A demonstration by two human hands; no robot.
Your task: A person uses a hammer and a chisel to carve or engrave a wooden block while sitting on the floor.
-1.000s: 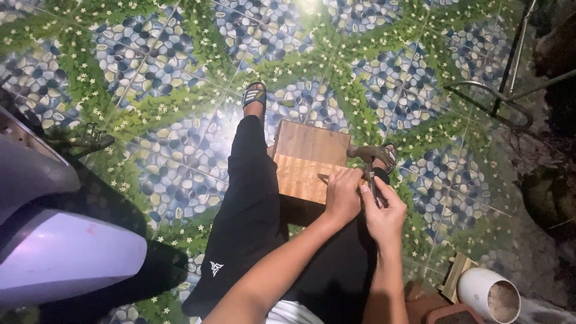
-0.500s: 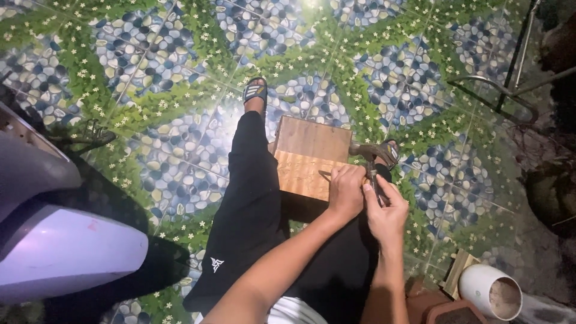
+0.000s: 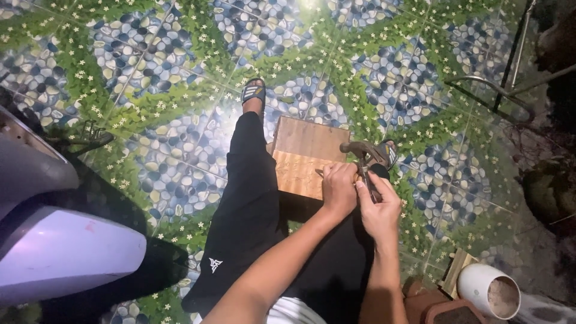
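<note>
Hammer (image 3: pixel 362 157) sits over the right edge of a wooden board (image 3: pixel 305 155), metal head pointing left above the board's right side, handle running down into the right hand (image 3: pixel 377 204). Right hand closed around the hammer handle, thumb along it. Left hand (image 3: pixel 339 187) curled tight just beside it, touching the right hand, resting on the board's near right corner; something thin pokes out left of its fingers, too small to tell what. Board lies flat on the pebble-and-leaf patterned tile floor (image 3: pixel 150 78), between the person's legs. Left leg in black trousers (image 3: pixel 249 210) stretches along the board's left edge, ending in a black sandal (image 3: pixel 253 92) past the board's far left corner. Second sandal (image 3: pixel 384 157) partly hidden behind the hammer. White pot (image 3: pixel 485 289) with soil at bottom right of the floor, scooter body (image 3: pixel 54 252) at left edge
</note>
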